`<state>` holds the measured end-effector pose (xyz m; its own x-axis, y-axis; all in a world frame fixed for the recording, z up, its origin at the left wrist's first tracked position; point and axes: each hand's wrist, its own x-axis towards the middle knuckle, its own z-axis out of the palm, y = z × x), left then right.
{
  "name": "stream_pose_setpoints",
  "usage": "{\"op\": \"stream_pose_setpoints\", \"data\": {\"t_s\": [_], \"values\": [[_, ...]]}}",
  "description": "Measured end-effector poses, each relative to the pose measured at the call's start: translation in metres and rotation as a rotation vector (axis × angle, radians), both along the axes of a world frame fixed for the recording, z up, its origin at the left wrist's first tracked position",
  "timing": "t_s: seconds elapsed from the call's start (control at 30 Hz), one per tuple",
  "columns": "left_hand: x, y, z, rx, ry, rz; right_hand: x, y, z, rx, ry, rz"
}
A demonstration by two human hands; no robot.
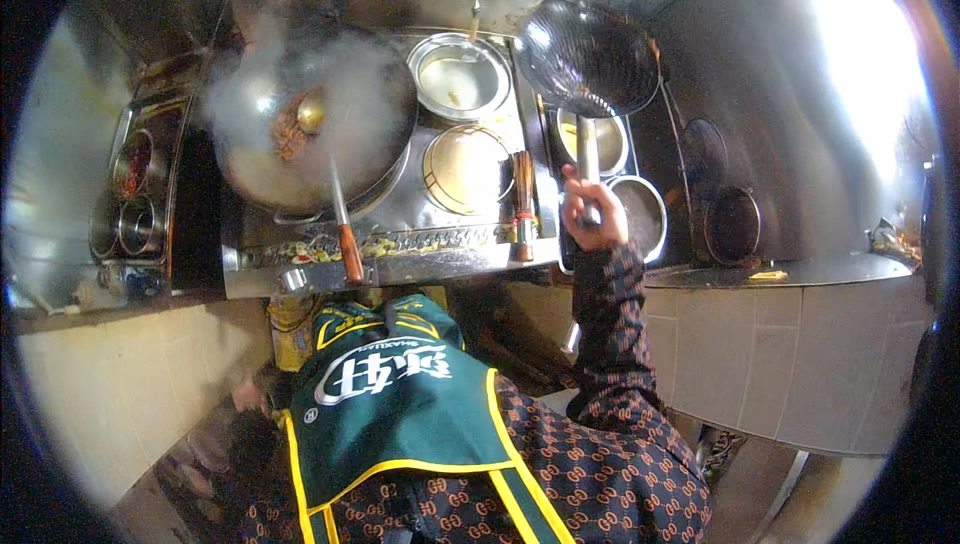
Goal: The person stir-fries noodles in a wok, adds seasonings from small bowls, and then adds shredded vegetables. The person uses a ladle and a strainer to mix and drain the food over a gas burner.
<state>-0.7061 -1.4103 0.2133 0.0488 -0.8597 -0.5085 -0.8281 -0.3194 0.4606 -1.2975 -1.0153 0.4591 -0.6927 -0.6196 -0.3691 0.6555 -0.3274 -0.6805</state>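
Observation:
My right hand (595, 212) grips the tubular metal handle (589, 150) of a dark, round, wok-shaped pan (589, 56), raised over the right side of the stove. Low at my left side hangs my left hand (249, 395), blurred, so its fingers are unclear. Ahead and to the left sits a large wok (262, 184), partly veiled by steam. Brown food (289, 137) lies in it beside the bowl of a ladle (310, 110). The ladle's wooden handle (350, 251) leans out over the stove's front edge, with no hand on it.
A steel basin of cloudy liquid (452, 83) stands under a tap (475, 0). Nearer are a round pot (465, 169) and a bamboo wok brush (523, 206). Metal containers (641, 214) stand right; steel pots with red contents (135, 165) stand left. Food scraps litter the front gutter (405, 240).

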Motion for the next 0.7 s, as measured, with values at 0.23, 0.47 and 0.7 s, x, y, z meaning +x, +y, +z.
{"op": "stream_pose_setpoints", "data": {"t_s": [0.23, 0.47, 0.7], "values": [[0.038, 0.052, -0.033, 0.184, -0.130, -0.028, -0.104, 0.035, -0.105, -0.250, -0.391, -0.317], [0.025, 0.045, -0.035, 0.174, -0.157, -0.121, -0.105, 0.055, -0.161, 0.743, 0.243, 0.040], [0.004, 0.021, -0.046, 0.041, -0.212, -0.146, 0.025, -0.065, -0.116, 0.614, 0.679, 0.143]]}}
